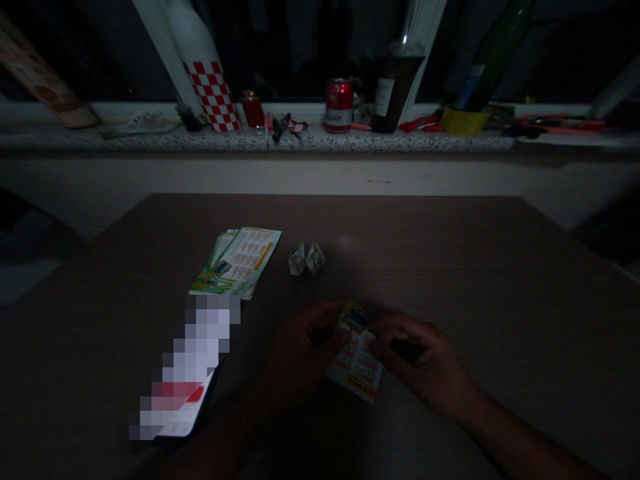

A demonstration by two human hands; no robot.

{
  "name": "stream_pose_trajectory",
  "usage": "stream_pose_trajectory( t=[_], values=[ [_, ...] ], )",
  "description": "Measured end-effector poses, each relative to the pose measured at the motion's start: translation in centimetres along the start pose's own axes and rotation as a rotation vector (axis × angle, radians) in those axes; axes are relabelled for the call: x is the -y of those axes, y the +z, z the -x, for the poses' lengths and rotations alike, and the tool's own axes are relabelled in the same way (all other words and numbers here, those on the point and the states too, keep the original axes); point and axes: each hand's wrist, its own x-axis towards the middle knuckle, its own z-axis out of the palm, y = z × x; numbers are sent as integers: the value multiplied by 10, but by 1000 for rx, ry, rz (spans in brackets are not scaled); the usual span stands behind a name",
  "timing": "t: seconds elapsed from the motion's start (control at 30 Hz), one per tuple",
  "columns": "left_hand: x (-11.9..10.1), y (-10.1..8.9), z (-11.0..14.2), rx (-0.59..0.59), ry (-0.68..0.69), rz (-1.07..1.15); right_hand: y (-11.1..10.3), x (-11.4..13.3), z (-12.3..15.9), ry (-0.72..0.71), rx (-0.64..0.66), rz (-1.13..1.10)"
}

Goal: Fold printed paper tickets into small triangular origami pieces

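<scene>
Between my two hands is a small printed paper card (357, 360) with calendar-like blocks and a yellow strip along its lower edge. My left hand (313, 343) pinches its left side, thumb on top. At the upper right edge, my right hand (420, 357) grips it between thumb and fingers. The card tilts slightly, its lower end towards me. Beyond my hands stand two small folded paper pieces (306, 259), side by side. A stack of similar printed cards (243, 261) lies to their left on the table.
A lit phone (185, 417), partly blurred, lies left of my hands on the wooden table (480, 267). Along the granite sill (310, 141) stand a checkered bottle (213, 93), a red can (339, 105), a dark labelled container (390, 97) and a green bottle (493, 60).
</scene>
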Motion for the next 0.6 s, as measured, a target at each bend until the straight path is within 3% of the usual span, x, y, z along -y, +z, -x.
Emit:
stream_pose_trajectory(
  t=[0.6],
  values=[
    [3, -2, 0, 39, 70, -71, 0, -5, 1, -48, 6, 45]
  ],
)
